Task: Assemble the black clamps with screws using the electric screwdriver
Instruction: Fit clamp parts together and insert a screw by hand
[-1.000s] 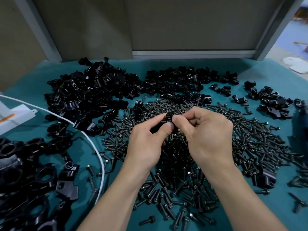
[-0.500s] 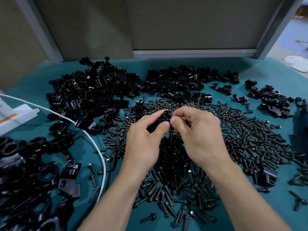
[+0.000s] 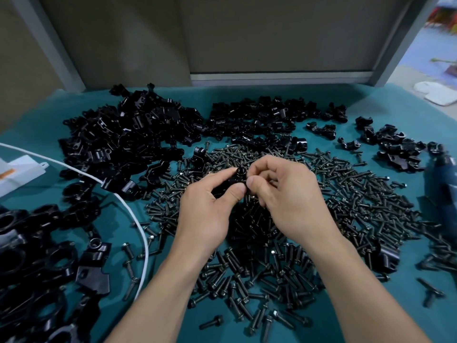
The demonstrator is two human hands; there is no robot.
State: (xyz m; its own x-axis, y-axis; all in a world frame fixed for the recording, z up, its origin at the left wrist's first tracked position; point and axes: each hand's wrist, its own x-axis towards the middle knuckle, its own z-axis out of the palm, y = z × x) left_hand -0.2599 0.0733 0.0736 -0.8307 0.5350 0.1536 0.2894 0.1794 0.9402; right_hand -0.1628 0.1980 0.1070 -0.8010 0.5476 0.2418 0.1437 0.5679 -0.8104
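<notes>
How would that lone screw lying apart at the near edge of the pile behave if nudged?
The screw has a round shank and a wider head, so it would probably roll in a curve, not straight. It looks small, so likely light; a slight touch may send it off. It lies flat on the mat, so tipping seems unlikely.

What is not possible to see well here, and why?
Head view:
Clamp piece: mostly covered by fingers of the left hand and right hand; any screw there is hidden.
Bluish tool, likely the screwdriver: blurred, cut by the right edge.
Large clamps: cut off at the lower left edge.
</notes>
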